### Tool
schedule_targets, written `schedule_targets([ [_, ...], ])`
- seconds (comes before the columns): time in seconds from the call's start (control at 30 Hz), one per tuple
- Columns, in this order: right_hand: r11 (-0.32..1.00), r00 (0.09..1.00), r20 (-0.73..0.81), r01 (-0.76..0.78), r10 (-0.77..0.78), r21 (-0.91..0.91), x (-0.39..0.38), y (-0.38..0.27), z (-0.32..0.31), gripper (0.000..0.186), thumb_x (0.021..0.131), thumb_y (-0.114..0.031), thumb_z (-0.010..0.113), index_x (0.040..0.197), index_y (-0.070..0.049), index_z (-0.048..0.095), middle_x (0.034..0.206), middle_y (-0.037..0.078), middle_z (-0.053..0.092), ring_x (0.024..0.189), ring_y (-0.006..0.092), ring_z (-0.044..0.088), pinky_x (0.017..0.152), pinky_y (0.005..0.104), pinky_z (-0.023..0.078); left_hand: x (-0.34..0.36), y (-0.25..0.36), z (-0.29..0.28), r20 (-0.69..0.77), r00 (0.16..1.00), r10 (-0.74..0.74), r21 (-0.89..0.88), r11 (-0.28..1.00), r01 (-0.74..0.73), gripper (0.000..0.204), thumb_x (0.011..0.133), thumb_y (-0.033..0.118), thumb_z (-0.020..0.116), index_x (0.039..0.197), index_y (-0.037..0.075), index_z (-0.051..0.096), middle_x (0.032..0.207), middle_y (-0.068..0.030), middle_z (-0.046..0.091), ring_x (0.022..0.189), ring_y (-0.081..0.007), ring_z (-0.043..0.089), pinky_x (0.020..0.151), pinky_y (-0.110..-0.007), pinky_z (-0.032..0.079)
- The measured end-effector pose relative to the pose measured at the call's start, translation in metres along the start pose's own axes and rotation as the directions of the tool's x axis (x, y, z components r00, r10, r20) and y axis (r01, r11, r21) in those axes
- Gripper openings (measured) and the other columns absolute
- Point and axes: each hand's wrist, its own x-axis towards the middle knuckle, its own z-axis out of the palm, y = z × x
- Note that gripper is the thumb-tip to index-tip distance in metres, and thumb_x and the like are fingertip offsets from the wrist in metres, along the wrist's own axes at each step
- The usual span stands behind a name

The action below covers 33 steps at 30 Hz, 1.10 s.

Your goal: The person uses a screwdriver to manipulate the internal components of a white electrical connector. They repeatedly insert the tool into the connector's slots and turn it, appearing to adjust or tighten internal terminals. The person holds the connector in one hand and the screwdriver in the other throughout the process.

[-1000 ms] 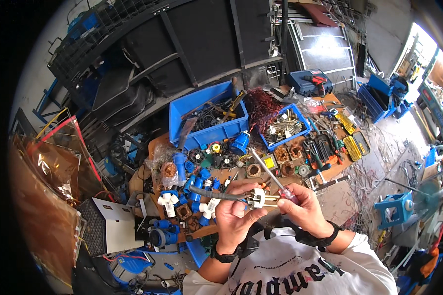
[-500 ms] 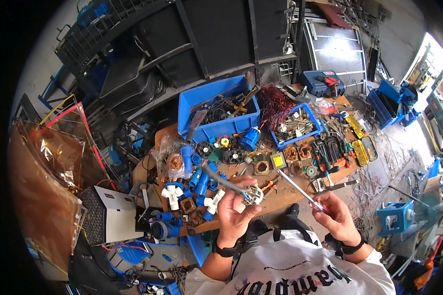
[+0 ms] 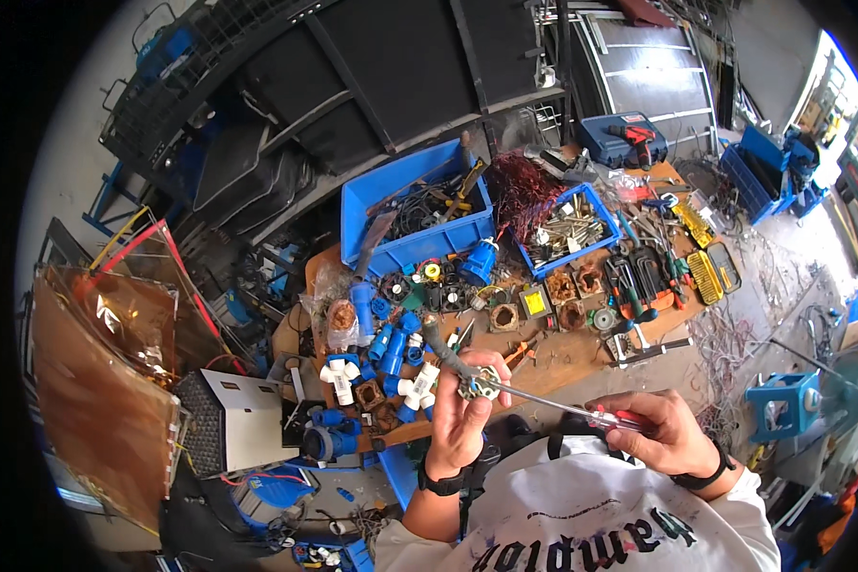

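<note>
The left hand [image 3: 462, 410] pinches a round white connector [image 3: 479, 383] between thumb and fingers, just off the desk's [image 3: 582, 353] near edge, left of its middle. A thick grey cable [image 3: 442, 349] runs out of the connector toward the desk's far side. The right hand [image 3: 660, 434], well clear of the near edge, is closed around the red-and-clear handle of a screwdriver [image 3: 543, 398]. Its shaft points left and the tip meets the connector; whether it sits in a screw is too small to tell.

Just beyond, orange-handled pliers [image 3: 522, 351] lie near the near edge. Toward the near left corner are white-and-blue tee fittings [image 3: 418, 386]. A hammer [image 3: 650, 354] lies along the near edge farther right. Mid-desk, rusty square parts [image 3: 502, 317] sit near a yellow-faced piece [image 3: 534, 302].

Along the far edge, a large blue bin [image 3: 429, 255] of tools stands to the left, a dark red wire tangle [image 3: 522, 195] beside it, then a smaller blue tray [image 3: 582, 255] of metal pieces. A yellow bit case [image 3: 704, 278] lies open by the right edge. At the far right corner, a red drill [image 3: 639, 138] rests on a blue case [image 3: 599, 145].
</note>
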Motion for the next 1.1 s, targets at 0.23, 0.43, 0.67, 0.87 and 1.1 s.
schedule_targets([
  [0.23, 0.996, 0.999, 0.008, 0.049, -0.049, -0.070, -0.018, 0.004, -0.051, 0.033, 0.084, -0.016, 0.065, 0.113, -0.001, 0.062, 0.072, 0.012, 0.066, 0.057, 0.0211, 0.063, 0.055, 0.0293, 0.047, 0.011, -0.007, 0.050, -0.003, 1.000, 0.001, 0.140, 0.990, -0.001, 0.039, 0.093, 0.028, 0.057, 0.120, 0.003, 0.044, 0.106, -0.0104, 0.051, 0.078, -0.0106, 0.046, 0.068, -0.024, 0.042],
  [0.43, 0.997, 0.997, 0.020, 0.078, -0.078, 0.028, -0.030, 0.025, -0.086, 0.032, 0.084, -0.015, 0.065, 0.113, -0.001, 0.062, 0.070, 0.013, 0.064, 0.056, 0.0210, 0.062, 0.054, 0.0296, 0.048, 0.019, -0.017, 0.091, -0.028, 1.000, -0.002, 0.213, 0.977, 0.007, 0.039, 0.093, 0.029, 0.057, 0.119, 0.003, 0.044, 0.107, -0.0090, 0.050, 0.080, -0.0088, 0.045, 0.068, -0.022, 0.040],
  [0.67, 0.977, 0.984, 0.002, 0.177, -0.178, -0.117, -0.044, 0.030, -0.115, 0.033, 0.083, -0.013, 0.065, 0.114, -0.003, 0.061, 0.076, 0.013, 0.065, 0.060, 0.0251, 0.065, 0.057, 0.0332, 0.051, 0.022, -0.027, 0.117, -0.046, 0.998, -0.045, 0.304, 0.951, 0.057, 0.047, 0.092, 0.041, 0.057, 0.119, 0.005, 0.045, 0.100, -0.0105, 0.053, 0.071, -0.0102, 0.047, 0.062, -0.023, 0.040],
  [0.87, 0.894, 0.946, -0.051, 0.282, -0.319, -0.348, -0.054, 0.025, -0.119, 0.037, 0.081, -0.012, 0.067, 0.116, -0.003, 0.057, 0.073, 0.011, 0.061, 0.059, 0.0258, 0.063, 0.051, 0.0358, 0.051, 0.034, -0.026, 0.123, 0.033, 0.999, -0.039, 0.273, 0.962, 0.029, 0.038, 0.093, 0.028, 0.056, 0.118, 0.002, 0.045, 0.103, -0.0098, 0.052, 0.076, -0.0087, 0.044, 0.065, -0.022, 0.039],
  [1.1, 0.874, 0.949, -0.049, 0.266, -0.312, -0.408, -0.058, 0.014, -0.122, 0.038, 0.082, -0.014, 0.066, 0.116, -0.001, 0.056, 0.075, 0.011, 0.061, 0.058, 0.0257, 0.063, 0.048, 0.0365, 0.051, 0.045, -0.029, 0.131, 0.055, 0.998, -0.005, 0.260, 0.965, -0.009, 0.040, 0.092, 0.031, 0.057, 0.116, 0.001, 0.045, 0.102, -0.0107, 0.052, 0.075, -0.0095, 0.045, 0.064, -0.023, 0.040],
])
